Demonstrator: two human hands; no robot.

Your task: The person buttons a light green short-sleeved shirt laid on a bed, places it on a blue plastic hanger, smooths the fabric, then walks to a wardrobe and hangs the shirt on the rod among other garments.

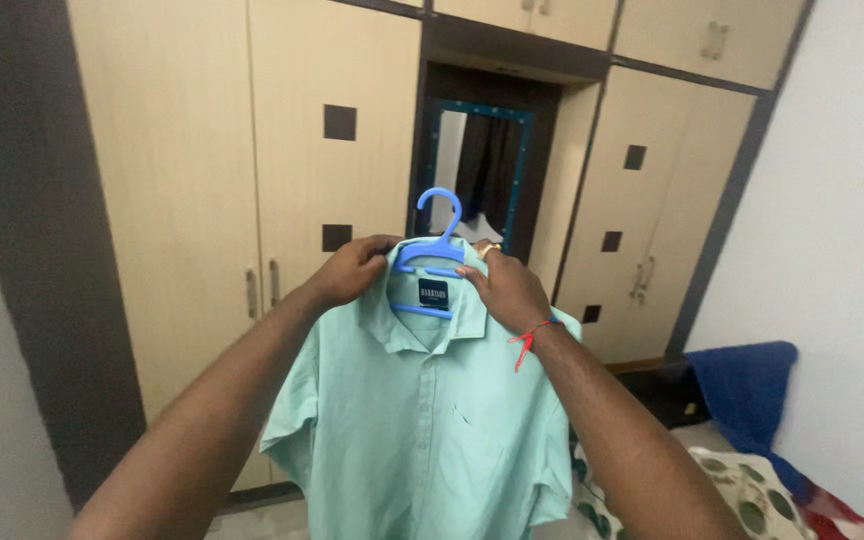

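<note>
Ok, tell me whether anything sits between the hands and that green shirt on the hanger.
Nothing visible does. The left hand and right hand already grip the shirt at its collar, on either side of the blue hanger.

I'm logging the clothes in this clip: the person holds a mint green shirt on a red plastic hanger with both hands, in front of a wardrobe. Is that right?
Not quite. The hanger is blue, not red, as the head view shows. The rest holds: the left hand and right hand hold the mint green shirt at its collar, in front of the wardrobe.
</note>
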